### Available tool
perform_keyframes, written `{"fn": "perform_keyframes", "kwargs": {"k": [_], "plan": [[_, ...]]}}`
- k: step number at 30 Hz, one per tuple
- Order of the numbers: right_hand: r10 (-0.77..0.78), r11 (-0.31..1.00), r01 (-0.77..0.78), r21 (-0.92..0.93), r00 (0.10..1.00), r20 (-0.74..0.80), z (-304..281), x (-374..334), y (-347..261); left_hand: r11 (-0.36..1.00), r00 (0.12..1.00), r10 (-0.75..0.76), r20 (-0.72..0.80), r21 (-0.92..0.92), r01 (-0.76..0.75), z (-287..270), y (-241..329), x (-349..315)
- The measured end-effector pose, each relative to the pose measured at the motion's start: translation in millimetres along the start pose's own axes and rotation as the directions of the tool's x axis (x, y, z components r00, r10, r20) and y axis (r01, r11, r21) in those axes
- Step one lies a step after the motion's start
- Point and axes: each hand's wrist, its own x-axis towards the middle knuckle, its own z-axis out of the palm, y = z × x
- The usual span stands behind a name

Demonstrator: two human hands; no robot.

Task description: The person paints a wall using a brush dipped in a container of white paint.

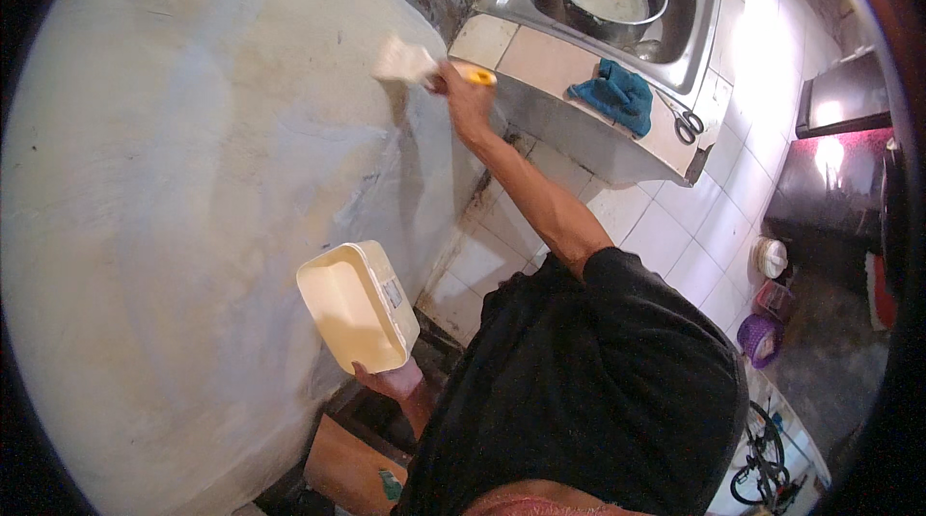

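Cream tub [349, 309], contents unclear — your left hand [394, 380] clasps its end, fingers mostly hidden; your right hand's [463, 99] fingers wrap a brush [409, 64].

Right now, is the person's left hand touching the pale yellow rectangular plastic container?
Touching. The head view shows the left hand holding the container at its lower end, with the thumb against the rim.

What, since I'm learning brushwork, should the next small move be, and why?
Probably a short stroke of the brush along the wall: the right hand holds it at or very near the patchy surface, while the left hand keeps the cream container apart from it, leaving room to stroke.
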Motion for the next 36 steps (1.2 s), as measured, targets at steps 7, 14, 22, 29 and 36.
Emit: {"fn": "perform_keyframes", "kwargs": {"k": [7,14,22,29,36], "plan": [[0.017,0.856,-0.009,-0.517,1.0,0.011,-84,-2,43,0.951,0.994,0.092,-0.051,0.3,-0.073,-9,-7,1],[-0.11,0.263,0.819,-0.51,0.551,0.827,-112,30,34,0.994,0.998,-0.039,-0.045,-0.105,0.034,20,0,-5],[-0.057,0.019,0.999,-0.051,0.052,0.997,4,68,-99,0.984,0.998,0.026,-0.059,-0.173,-0.035,37,0,-16],[-0.607,-0.22,0.942,0.254,-0.335,0.721,86,26,-249,0.974,0.998,0.019,-0.066,-0.225,-0.034,32,-6,-16],[-0.457,0.01,0.999,-0.043,0.043,0.888,-4,43,-104,0.987,0.978,0.047,-0.204,-0.139,-0.077,41,-6,-19]]}}
